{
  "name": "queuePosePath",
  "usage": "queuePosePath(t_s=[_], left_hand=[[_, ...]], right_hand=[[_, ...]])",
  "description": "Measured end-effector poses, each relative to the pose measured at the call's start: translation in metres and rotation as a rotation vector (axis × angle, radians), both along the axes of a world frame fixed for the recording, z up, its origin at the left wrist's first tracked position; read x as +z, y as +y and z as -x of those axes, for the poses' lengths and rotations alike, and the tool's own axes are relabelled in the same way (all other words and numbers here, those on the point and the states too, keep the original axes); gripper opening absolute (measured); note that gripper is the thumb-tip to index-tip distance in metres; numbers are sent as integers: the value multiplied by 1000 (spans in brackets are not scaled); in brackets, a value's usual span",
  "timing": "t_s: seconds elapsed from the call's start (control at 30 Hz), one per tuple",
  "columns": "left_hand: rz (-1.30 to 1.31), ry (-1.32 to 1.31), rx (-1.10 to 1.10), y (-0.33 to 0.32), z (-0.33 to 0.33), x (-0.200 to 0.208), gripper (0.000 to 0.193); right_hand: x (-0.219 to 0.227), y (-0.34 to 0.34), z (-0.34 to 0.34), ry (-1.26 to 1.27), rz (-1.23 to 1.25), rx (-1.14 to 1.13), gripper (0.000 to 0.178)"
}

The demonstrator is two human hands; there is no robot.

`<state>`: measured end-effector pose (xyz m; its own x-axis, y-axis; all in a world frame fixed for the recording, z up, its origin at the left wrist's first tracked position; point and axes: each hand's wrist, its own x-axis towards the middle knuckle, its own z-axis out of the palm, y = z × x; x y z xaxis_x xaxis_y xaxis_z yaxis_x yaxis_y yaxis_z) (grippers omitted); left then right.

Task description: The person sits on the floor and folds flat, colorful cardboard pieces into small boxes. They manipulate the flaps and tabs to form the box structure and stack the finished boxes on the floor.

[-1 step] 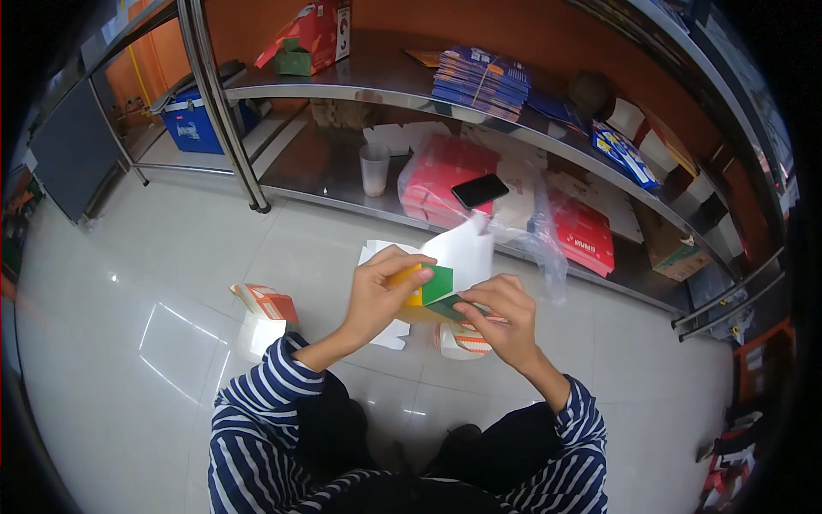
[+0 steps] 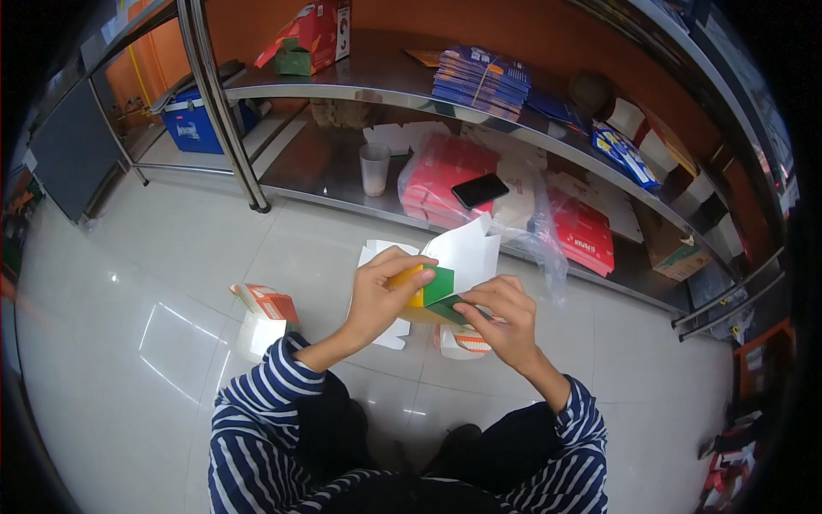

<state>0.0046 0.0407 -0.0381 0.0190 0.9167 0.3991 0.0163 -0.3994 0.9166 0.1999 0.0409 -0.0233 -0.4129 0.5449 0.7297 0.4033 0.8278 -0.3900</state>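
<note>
Floor (image 2: 163, 248): pale, glossy, with shelf (image 2: 317, 150) at twelve o'clock.
Carton (image 2: 440, 283): green-yellow, dead centre, white flap (image 2: 469, 254) toward one!
Left hand (image 2: 377, 287): fingers pinching its ten-o'clock side.
Right hand (image 2: 505, 315): fingers pinching its four-o'clock edge.

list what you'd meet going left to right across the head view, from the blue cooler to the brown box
Blue cooler, leftmost orange-and-white carton, left hand, yellow-and-green carton, right hand, rightmost red stack, brown box.
</note>
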Motion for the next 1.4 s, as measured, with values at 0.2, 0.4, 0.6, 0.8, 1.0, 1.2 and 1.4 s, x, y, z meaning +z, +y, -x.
queuePosePath(t_s=[0.2,0.4,0.6,0.8,1.0,1.2,1.4], left_hand=[[-47,217,-83,-10,-4,10,18],[-238,316,-156,-9,1,11,19],[-181,300,-246,-7,4,10,22],[-232,374,-272,-5,7,7,29],[-204,416,-273,-5,7,-2,29],[-455,594,-321,0,4,-2,25],[-156,601,-246,3,0,-6,25]], right_hand=[[0,-7,3,-44,-321,-58,18],[7,-11,-2,-160,-486,-119,22],[6,-13,-5,-189,-523,-139,22],[10,-14,-2,-230,-385,-144,18],[10,-9,-4,-280,-249,-151,13],[0,-5,-8,-46,559,71,19],[-8,1,-6,-184,424,-80,29]])
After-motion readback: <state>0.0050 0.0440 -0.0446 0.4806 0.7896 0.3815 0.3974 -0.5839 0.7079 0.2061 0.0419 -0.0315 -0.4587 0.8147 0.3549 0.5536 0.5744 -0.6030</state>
